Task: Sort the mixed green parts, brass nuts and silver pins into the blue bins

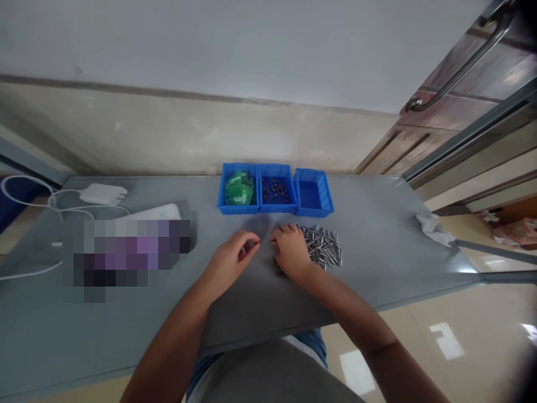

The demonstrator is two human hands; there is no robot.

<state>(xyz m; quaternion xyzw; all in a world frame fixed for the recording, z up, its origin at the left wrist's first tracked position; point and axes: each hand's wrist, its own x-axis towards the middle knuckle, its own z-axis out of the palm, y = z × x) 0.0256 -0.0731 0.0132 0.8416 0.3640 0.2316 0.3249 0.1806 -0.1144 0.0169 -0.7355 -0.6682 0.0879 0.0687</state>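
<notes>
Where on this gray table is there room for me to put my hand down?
The biggest free patch on the gray table lies between the metal pins and the crumpled tissue. Another runs along the near edge, below the left hand. It's crowded by the three blue bins and where the right hand sits beside the pins.

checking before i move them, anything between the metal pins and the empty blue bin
Nothing visible stands in the way. Only grey tabletop lies between the metal pins and the empty blue bin. The right hand sits at the pile's left side, off that line.
</notes>
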